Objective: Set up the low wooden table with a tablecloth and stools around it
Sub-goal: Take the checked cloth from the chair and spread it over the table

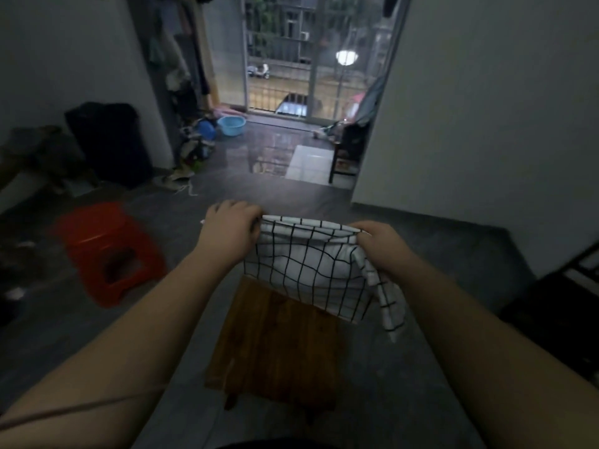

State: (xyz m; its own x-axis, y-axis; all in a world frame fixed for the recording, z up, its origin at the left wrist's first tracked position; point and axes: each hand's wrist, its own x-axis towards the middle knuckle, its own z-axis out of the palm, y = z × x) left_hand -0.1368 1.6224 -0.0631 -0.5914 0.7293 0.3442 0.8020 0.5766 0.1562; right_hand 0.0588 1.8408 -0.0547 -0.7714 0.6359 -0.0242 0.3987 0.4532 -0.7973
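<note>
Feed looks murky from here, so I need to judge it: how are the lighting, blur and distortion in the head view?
Head view: dim room, brightest at the balcony door with a glaring lamp; floor reflects it. Wide-angle bending at the edges, forearms stretched. Tablecloth grid and wooden table readable; red stool slightly soft, left-side clutter murky.

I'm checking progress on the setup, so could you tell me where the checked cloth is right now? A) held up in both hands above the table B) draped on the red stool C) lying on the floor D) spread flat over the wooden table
A: the left hand and right hand grip the cloth by its top edge, and it hangs above the table.
</note>
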